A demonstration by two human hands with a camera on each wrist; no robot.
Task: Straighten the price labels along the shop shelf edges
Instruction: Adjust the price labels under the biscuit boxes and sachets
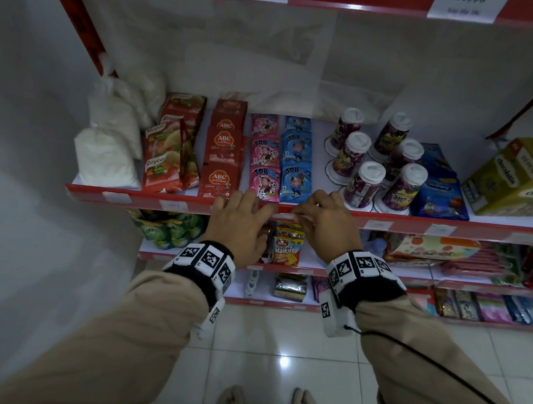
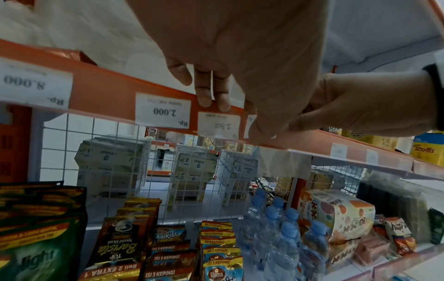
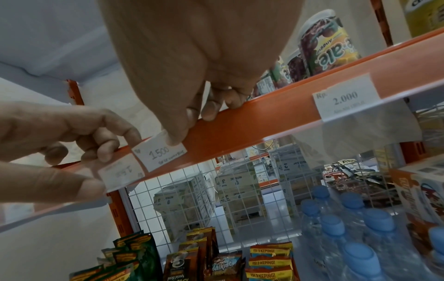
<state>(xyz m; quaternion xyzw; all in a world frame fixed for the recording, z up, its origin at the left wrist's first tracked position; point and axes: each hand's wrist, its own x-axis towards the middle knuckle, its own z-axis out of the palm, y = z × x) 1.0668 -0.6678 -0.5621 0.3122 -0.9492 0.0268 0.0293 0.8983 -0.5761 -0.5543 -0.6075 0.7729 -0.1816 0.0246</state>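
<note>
Label adjustment under way on shelf edge (image 3: pixel 240 121).
Right hand (image 3: pixel 177 76) is pinching tilted 1.500 label (image 3: pixel 159 152); left hand (image 3: pixel 60 136) is pinching the neighbouring label (image 3: pixel 121 174); overpulling risks tearing.

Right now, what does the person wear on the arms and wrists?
Both arms are in long beige sleeves. Each wrist carries a black band set with white square tiles that bear black coded markers: one on the left wrist, one on the right wrist. A white block with another marker hangs below each band. A thin black cable runs from the right block along that sleeve. The hands are bare.
</note>
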